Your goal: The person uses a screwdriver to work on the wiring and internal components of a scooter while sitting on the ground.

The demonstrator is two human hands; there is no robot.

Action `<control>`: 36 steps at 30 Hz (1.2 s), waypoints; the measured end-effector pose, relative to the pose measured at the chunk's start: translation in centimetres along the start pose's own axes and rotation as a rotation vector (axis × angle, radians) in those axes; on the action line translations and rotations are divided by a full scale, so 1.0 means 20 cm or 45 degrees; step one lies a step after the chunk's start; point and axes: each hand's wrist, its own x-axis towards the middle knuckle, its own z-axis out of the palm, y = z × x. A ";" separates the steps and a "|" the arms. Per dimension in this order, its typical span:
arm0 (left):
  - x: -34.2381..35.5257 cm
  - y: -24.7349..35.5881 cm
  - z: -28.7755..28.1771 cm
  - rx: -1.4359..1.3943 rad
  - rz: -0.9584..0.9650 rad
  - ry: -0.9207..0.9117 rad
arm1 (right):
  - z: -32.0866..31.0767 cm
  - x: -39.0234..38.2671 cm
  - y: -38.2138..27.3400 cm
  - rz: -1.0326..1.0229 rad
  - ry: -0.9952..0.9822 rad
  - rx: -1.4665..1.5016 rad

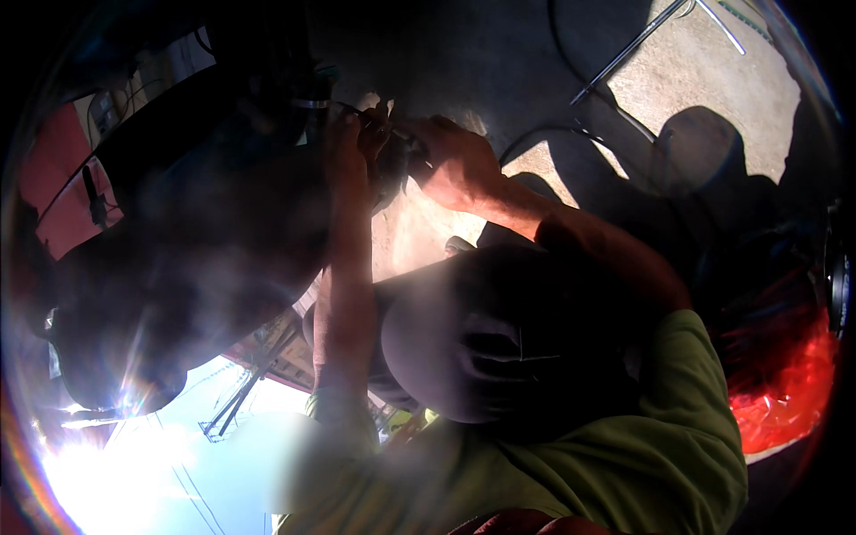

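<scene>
My left hand (348,147) is raised in the upper middle, beside a large dark shape with little detail. Its fingers are bent close against a small dark part, mostly lost in shadow. Close on its right is my right hand (453,168), sunlit on its back, with the fingers curled in toward the same spot. What either hand grips is hidden or too dark to name. A shiny metal band (310,104) shows just left of my left hand's fingers.
A bulky dark form (196,232) fills the left side. Thin metal rods (629,52) and a dark cable or hose (535,131) lie on the concrete floor (713,67) at upper right. A glossy red thing (785,392) is at lower right. My bent knee (437,357) rises below my hands.
</scene>
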 end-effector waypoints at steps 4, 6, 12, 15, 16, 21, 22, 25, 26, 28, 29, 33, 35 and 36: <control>0.03 -0.07 0.00 -0.350 0.026 -0.203 | 0.01 -0.01 0.02 -0.068 0.024 -0.052; 0.04 -0.11 0.00 -0.475 0.078 -0.267 | 0.02 -0.01 0.03 -0.068 0.010 -0.072; 0.15 -0.13 -0.05 -0.604 0.151 -0.523 | 0.02 -0.02 0.02 -0.169 0.138 -0.016; 0.15 -0.14 -0.07 -0.591 0.148 -0.503 | 0.01 -0.01 0.01 -0.195 0.158 -0.014; 0.16 -0.14 -0.07 -0.596 0.142 -0.458 | 0.02 -0.01 0.02 -0.207 0.165 -0.019; 0.17 -0.12 -0.07 -0.679 0.085 -0.428 | 0.04 0.00 0.04 -0.237 0.166 -0.048; 0.17 -0.12 -0.07 -0.698 0.073 -0.433 | 0.04 0.00 0.04 -0.223 0.156 -0.055; 0.19 -0.11 -0.08 -0.764 0.022 -0.432 | 0.06 0.02 0.04 -0.217 0.150 -0.065; 0.20 -0.10 -0.09 -0.788 -0.006 -0.424 | 0.06 0.03 0.04 -0.221 0.154 -0.066; 0.21 -0.10 -0.09 -0.838 -0.024 -0.411 | 0.05 0.04 0.04 -0.206 0.137 -0.065; 0.21 -0.10 -0.08 -0.865 -0.014 -0.409 | 0.04 0.04 0.03 -0.200 0.130 -0.066; 0.29 -0.13 -0.15 -0.921 0.014 -0.537 | 0.08 0.06 0.03 -0.201 0.113 0.011; 0.32 -0.13 -0.17 -0.963 0.002 -0.586 | 0.09 0.07 0.04 -0.205 0.120 -0.002; 0.32 -0.14 -0.16 -0.986 -0.004 -0.609 | 0.09 0.06 0.04 -0.189 0.095 -0.003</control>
